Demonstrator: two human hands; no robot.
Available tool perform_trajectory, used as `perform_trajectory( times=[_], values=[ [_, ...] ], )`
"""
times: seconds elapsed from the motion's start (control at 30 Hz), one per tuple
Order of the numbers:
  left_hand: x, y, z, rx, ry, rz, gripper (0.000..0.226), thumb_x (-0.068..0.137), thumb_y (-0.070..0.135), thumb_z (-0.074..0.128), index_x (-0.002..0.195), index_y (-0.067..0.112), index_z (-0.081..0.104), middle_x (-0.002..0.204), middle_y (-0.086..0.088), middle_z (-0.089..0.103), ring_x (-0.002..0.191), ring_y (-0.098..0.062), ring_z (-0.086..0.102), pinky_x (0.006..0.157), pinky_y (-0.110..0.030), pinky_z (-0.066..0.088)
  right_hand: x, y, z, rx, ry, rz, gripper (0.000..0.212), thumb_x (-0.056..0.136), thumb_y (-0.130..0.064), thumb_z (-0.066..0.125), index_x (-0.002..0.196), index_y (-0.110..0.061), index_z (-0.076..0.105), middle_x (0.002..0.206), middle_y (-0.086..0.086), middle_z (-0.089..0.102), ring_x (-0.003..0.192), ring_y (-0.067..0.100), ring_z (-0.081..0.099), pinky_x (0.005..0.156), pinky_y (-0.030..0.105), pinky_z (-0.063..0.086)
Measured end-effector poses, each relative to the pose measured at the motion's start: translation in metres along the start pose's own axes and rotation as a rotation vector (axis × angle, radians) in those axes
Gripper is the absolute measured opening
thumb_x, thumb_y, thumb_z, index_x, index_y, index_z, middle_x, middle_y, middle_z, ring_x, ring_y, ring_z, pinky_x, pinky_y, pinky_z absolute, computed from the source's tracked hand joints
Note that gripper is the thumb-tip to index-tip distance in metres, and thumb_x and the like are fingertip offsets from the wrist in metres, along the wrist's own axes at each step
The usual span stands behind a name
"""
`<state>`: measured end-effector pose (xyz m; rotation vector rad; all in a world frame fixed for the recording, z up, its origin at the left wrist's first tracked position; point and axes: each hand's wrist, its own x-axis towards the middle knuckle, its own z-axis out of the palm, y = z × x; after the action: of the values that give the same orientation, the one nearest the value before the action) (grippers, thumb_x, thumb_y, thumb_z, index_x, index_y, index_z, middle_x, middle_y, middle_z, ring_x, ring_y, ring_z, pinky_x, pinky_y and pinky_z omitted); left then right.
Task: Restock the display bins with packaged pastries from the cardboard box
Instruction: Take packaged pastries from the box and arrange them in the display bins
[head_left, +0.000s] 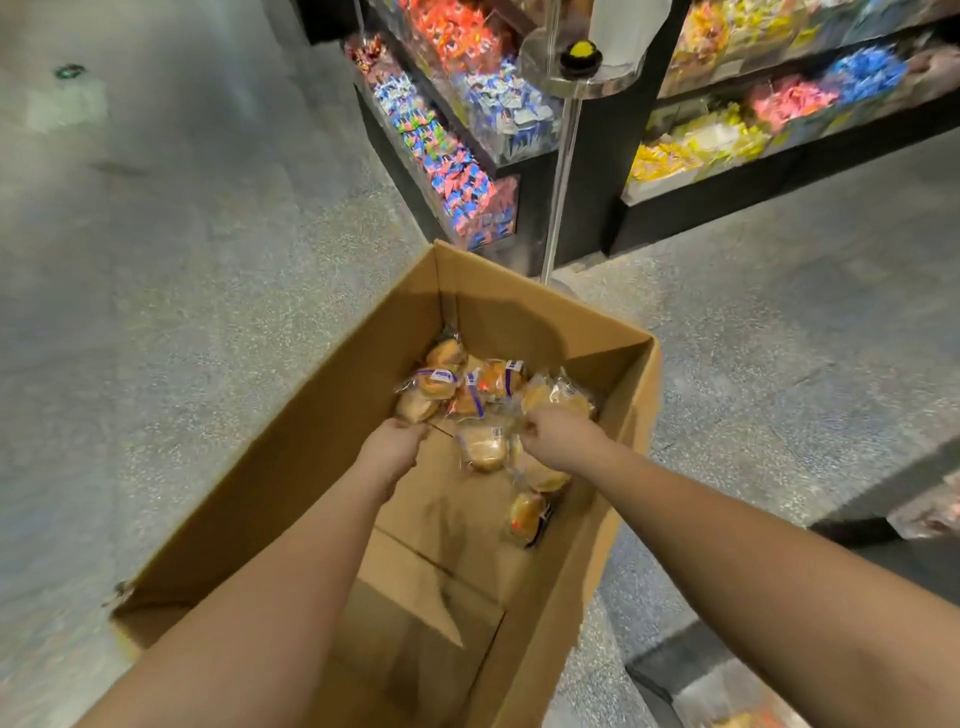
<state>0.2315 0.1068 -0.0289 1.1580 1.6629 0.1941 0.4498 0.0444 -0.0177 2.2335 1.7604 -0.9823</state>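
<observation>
Both arms bare, extended forward and down, converging toward the middle of the view. Left forearm enters from lower left, rising steeply; wrist roughly straight. Left hand (393, 443) seen from the back, fingers curled under and out of sight at the tips; whether they hold anything cannot be told. Right forearm enters from the right edge, angled up and leftward, wrist slightly bent. Right hand (555, 435) back-up, knuckles toward the camera, fingers curled inward, pinching at the fingertips. Hands near each other, apart, right a little higher. Slight motion blur on both.
</observation>
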Motion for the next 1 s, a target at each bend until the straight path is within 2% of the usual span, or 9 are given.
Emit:
perform_trajectory(
  times=[0.07, 0.17, 0.33, 0.43, 0.5, 0.6, 0.73, 0.9, 1.0],
  values=[
    [0.033, 0.003, 0.01, -0.101, -0.024, -0.054, 0.017, 0.096, 0.031, 0.051, 0.097, 0.014, 0.055, 0.098, -0.008, 0.059, 0.082, -0.025, 0.058, 0.071, -0.035, 0.045, 0.035, 0.004, -0.005, 0.001, 0.005, 0.028, 0.026, 0.099, -0.027, 0.048, 0.118, -0.016, 0.061, 0.105, 0.003, 0.062, 0.095, 0.024, 0.059, 0.069, 0.03, 0.045],
    [0.08, 0.007, 0.027, -0.159, -0.009, -0.079, 0.023, 0.099, 0.031, 0.049, 0.102, 0.01, 0.056, 0.093, -0.006, 0.058, 0.085, -0.027, 0.056, 0.077, -0.034, 0.044, 0.088, 0.013, -0.004, -0.035, 0.036, 0.044, 0.035, 0.097, -0.031, 0.05, 0.126, -0.015, 0.06, 0.122, 0.006, 0.059, 0.103, 0.024, 0.058, 0.087, 0.037, 0.052],
    [0.152, -0.001, 0.048, 0.501, 0.249, 0.234, 0.038, 0.095, 0.028, 0.044, 0.124, 0.005, 0.054, 0.128, -0.015, 0.052, 0.117, -0.035, 0.048, 0.097, -0.044, 0.043, 0.166, 0.02, 0.011, -0.131, 0.042, 0.035, 0.029, 0.096, -0.021, 0.047, 0.119, -0.011, 0.062, 0.114, 0.009, 0.055, 0.1, 0.027, 0.055, 0.084, 0.038, 0.051],
    [0.187, -0.004, 0.056, 0.787, 0.248, 0.502, 0.042, 0.097, 0.03, 0.045, 0.133, 0.009, 0.051, 0.148, -0.009, 0.042, 0.133, -0.03, 0.038, 0.104, -0.044, 0.035, 0.202, 0.025, 0.021, -0.181, 0.069, 0.028, 0.036, 0.096, -0.021, 0.048, 0.129, -0.01, 0.055, 0.121, 0.009, 0.051, 0.109, 0.029, 0.052, 0.092, 0.042, 0.049],
    [0.21, -0.008, 0.058, 0.836, 0.182, 0.54, 0.044, 0.101, 0.031, 0.039, 0.14, 0.012, 0.048, 0.155, -0.008, 0.037, 0.139, -0.029, 0.034, 0.108, -0.044, 0.032, 0.22, 0.024, 0.023, -0.195, 0.071, 0.028, 0.041, 0.097, -0.021, 0.048, 0.136, -0.01, 0.048, 0.131, 0.01, 0.048, 0.12, 0.03, 0.048, 0.1, 0.045, 0.044],
    [0.225, -0.014, 0.059, 0.826, 0.119, 0.532, 0.04, 0.105, 0.03, 0.032, 0.131, 0.014, 0.057, 0.14, -0.008, 0.052, 0.124, -0.032, 0.048, 0.099, -0.044, 0.038, 0.239, 0.022, 0.028, -0.203, 0.007, 0.071, 0.048, 0.1, -0.024, 0.044, 0.146, -0.012, 0.039, 0.144, 0.01, 0.04, 0.133, 0.032, 0.039, 0.109, 0.048, 0.037],
    [0.229, -0.019, 0.064, 0.865, 0.141, 0.536, 0.028, 0.1, 0.029, 0.048, 0.121, 0.011, 0.056, 0.124, -0.012, 0.052, 0.112, -0.034, 0.052, 0.092, -0.044, 0.039, 0.25, 0.022, 0.046, -0.222, -0.049, 0.147, 0.046, 0.101, -0.026, 0.042, 0.145, -0.016, 0.041, 0.144, 0.014, 0.045, 0.129, 0.035, 0.044, 0.104, 0.047, 0.037],
    [0.234, -0.02, 0.067, 1.044, 0.234, 0.621, 0.039, 0.095, 0.032, 0.058, 0.129, 0.012, 0.049, 0.132, -0.011, 0.046, 0.119, -0.03, 0.044, 0.093, -0.039, 0.038, 0.255, 0.019, 0.052, -0.285, -0.02, 0.214, 0.045, 0.101, -0.025, 0.047, 0.144, -0.012, 0.042, 0.139, 0.013, 0.049, 0.127, 0.033, 0.044, 0.101, 0.045, 0.035],
    [0.242, -0.014, 0.066, 1.048, 0.113, 0.656, 0.054, 0.093, 0.03, 0.062, 0.141, 0.013, 0.041, 0.147, -0.008, 0.042, 0.131, -0.027, 0.041, 0.103, -0.041, 0.038, 0.257, 0.021, 0.053, -0.309, -0.048, 0.235, 0.043, 0.102, -0.027, 0.049, 0.143, -0.013, 0.047, 0.141, 0.012, 0.042, 0.129, 0.032, 0.037, 0.105, 0.045, 0.032]
  ],
)
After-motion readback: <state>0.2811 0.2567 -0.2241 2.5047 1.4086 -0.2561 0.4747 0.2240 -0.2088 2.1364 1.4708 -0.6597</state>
